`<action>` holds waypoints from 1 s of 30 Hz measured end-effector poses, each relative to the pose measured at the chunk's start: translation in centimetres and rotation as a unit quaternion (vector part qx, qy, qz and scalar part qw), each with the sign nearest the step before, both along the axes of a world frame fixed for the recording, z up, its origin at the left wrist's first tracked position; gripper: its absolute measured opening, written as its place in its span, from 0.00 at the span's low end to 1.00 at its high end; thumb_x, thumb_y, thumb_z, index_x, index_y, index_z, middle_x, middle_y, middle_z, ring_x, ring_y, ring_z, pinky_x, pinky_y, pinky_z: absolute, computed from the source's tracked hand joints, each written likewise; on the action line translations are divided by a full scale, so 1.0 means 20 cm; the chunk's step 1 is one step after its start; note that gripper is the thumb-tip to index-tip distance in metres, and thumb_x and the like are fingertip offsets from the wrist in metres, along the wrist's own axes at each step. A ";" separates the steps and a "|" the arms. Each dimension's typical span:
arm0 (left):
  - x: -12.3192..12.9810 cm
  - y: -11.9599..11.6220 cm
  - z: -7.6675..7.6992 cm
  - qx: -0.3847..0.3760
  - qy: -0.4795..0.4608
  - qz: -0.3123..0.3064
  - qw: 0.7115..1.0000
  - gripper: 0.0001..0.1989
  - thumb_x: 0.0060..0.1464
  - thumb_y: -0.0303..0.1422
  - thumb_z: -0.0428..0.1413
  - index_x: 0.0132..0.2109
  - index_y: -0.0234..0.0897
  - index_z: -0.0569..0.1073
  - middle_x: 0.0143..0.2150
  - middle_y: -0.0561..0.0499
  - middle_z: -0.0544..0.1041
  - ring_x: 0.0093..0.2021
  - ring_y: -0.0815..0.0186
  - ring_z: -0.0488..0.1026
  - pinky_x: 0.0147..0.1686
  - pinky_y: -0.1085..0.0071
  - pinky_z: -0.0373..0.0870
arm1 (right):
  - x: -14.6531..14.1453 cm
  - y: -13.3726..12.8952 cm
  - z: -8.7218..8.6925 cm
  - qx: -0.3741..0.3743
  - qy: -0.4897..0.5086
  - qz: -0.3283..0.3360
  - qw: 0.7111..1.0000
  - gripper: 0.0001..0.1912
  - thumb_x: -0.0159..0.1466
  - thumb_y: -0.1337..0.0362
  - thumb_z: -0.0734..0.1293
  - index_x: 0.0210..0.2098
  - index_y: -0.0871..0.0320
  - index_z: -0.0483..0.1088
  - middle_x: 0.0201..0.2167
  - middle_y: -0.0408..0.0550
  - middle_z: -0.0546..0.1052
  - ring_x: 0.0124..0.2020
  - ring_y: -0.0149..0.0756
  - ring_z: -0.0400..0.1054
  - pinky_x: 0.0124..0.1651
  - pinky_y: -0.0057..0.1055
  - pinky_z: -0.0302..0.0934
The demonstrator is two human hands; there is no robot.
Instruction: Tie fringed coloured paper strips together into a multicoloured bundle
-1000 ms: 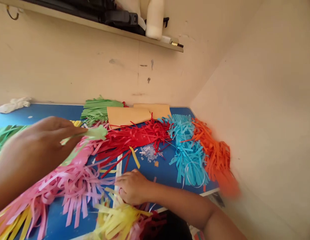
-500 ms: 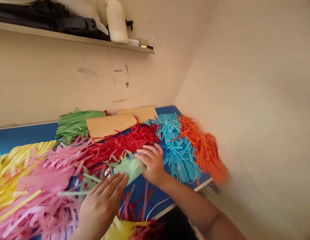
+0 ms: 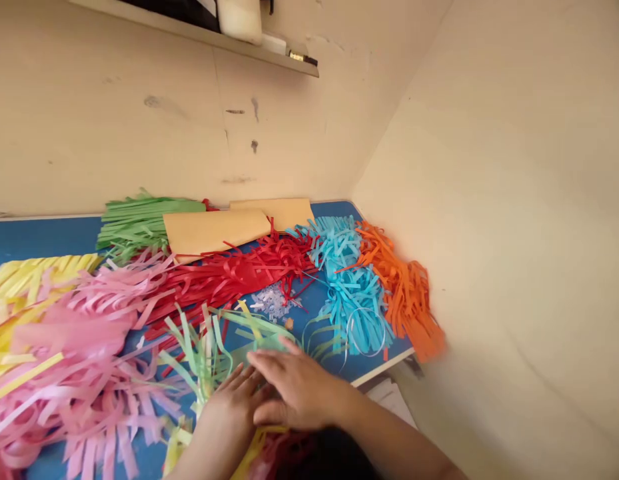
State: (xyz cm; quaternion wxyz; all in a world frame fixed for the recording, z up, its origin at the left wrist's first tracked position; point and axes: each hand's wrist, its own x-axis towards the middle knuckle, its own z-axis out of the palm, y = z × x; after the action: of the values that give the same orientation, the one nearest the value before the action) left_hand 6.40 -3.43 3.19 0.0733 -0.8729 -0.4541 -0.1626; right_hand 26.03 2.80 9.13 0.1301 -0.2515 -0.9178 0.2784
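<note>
Light green fringed paper (image 3: pixel 209 347) lies on the blue tabletop (image 3: pixel 49 237); left hand (image 3: pixel 232 403) and right hand (image 3: pixel 294 387) press flat on it, fingers spread, overlapping.

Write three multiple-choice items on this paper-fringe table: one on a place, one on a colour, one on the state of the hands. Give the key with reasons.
1. Where does the orange fringe lie?
A. At the right end of the blue table, by the side wall
B. Under the tan card
C. On the shelf

2. What colour is the fringe under the two hands?
A. Red
B. Light green
C. Orange

3. How do the hands stand?
A. Both raised off the table
B. Both flat and open, pressing down
C. One gripping a bottle

Key: 1 A, it lies right of the light blue fringe. 2 B, the light green fringe fans out from under them. 3 B, the left hand and right hand lie palm down, fingers extended.
</note>
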 end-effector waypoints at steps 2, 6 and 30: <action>-0.01 -0.01 -0.02 0.031 -0.004 -0.003 1.000 0.17 0.58 0.24 0.47 0.44 0.40 0.78 0.45 0.44 0.83 0.46 0.55 0.81 0.42 0.60 0.81 | -0.05 0.04 -0.09 0.063 -0.013 -0.144 0.988 0.31 0.71 0.50 0.60 0.67 0.58 0.53 0.62 0.57 0.68 0.65 0.46 0.59 0.69 0.50 0.43; -0.01 -0.02 -0.03 0.039 -0.045 0.025 0.998 0.19 0.60 0.25 0.44 0.50 0.38 0.75 0.48 0.43 0.82 0.47 0.58 0.80 0.44 0.63 0.79 | -0.01 0.01 -0.14 0.147 0.072 -0.176 0.971 0.27 0.67 0.55 0.61 0.63 0.57 0.57 0.61 0.57 0.69 0.65 0.46 0.59 0.69 0.51 0.41; -0.23 0.09 0.02 -0.222 -0.088 0.207 0.949 0.21 0.66 0.40 0.42 0.36 0.39 0.78 0.28 0.50 0.82 0.28 0.61 0.79 0.34 0.63 0.64 | -0.15 0.14 -0.32 0.008 -0.064 -0.190 0.980 0.11 0.65 0.60 0.67 0.27 0.55 0.73 0.28 0.40 0.79 0.35 0.33 0.71 0.44 0.35 0.47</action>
State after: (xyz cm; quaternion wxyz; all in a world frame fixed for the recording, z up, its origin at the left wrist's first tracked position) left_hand 1.77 -1.66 3.53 -0.1302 -0.7365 -0.6537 -0.1151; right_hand 22.93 5.68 2.70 0.1240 -0.4373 -0.8620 0.2246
